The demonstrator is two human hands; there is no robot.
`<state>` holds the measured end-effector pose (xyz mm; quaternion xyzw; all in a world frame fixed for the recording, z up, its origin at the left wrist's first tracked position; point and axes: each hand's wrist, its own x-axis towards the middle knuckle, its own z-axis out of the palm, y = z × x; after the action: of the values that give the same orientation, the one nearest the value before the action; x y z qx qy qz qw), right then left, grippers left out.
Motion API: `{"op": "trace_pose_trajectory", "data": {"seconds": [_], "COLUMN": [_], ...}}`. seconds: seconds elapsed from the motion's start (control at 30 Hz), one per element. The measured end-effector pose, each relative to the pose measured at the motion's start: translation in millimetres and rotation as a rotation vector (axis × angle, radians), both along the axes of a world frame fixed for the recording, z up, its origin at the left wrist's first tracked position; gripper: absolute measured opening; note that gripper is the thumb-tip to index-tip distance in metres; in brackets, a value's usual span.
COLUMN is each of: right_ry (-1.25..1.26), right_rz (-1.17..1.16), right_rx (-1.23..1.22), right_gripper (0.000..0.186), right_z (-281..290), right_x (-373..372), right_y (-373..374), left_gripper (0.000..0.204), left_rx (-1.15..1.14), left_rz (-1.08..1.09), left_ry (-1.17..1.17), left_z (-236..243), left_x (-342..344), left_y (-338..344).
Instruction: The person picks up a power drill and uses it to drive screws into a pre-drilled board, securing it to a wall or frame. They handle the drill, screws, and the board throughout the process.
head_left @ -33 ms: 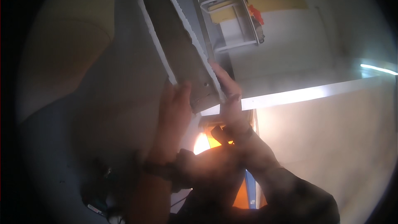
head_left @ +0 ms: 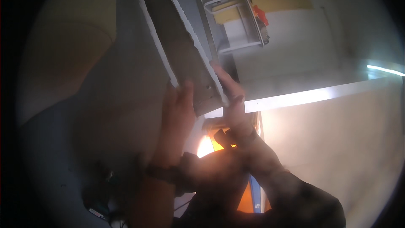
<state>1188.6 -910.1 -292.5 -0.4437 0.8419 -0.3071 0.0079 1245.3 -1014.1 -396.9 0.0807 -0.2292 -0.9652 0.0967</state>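
Observation:
A long, narrow, grey-brown piece (head_left: 173,38) with pale, ragged raised edges slants from the top of the view down to my hands. It looks like an open cardboard tray or channel, but haze blurs its material. My left hand (head_left: 177,109) grips the left side of its near end, thumb lying on the inner face. Against the right edge is my right hand (head_left: 232,88), fingers along the outside; part of its grip is hidden behind the piece. A small dark hole shows near that end.
A white-framed rack (head_left: 240,21) stands beyond, with a red-orange item (head_left: 260,14) at its side. Yellow boards (head_left: 274,1) lie behind it. A bright white ledge (head_left: 291,99) runs to the right. Dark cluttered items (head_left: 101,194) sit at the lower left. Glare and haze cover much of the view.
The near end of the long piece has shifted very slightly left, with my hands still on it. Nothing else visibly differs.

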Motion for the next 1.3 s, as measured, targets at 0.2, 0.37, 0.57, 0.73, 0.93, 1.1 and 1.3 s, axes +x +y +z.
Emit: {"op": "trace_pose_trajectory", "data": {"seconds": [0.2,0.37,0.57,0.73,0.93,1.1,1.3], "right_ry": [-0.075,-0.109,-0.264,-0.342,-0.295,-0.117,-0.223], "right_rz": [-0.045,-0.072,-0.105,-0.113,-0.128,-0.255,-0.301], "right_rx": [-0.076,-0.082,-0.054,-0.108,-0.084,-0.041,-0.032], "right_gripper": [0.079,0.079,0.101,0.106,0.102,0.079,0.057], "right_z": [-7,-5,-2,-3,-2,-3,8], "right_x": [-3,-1,-1,3,-1,-2,2], "right_y": [-2,-3,2,-9,13,10,-2], "left_gripper": [0.047,0.042,0.041,0.046,0.048,0.048,0.046], "left_rx": [-0.052,-0.218,-0.266,-0.127,-0.198,-0.185,-0.179], "left_rz": [0.039,0.057,0.103,-0.005,-0.014,-0.013,0.058], "left_ry": [-0.039,-0.076,-0.071,-0.056,-0.096,-0.091,-0.051], "left_z": [-1,-3,-1,-6,2,4,7], "left_x": [-4,-5,-3,2,9,8,6], "left_y": [7,9,8,3,-2,-2,0]}}
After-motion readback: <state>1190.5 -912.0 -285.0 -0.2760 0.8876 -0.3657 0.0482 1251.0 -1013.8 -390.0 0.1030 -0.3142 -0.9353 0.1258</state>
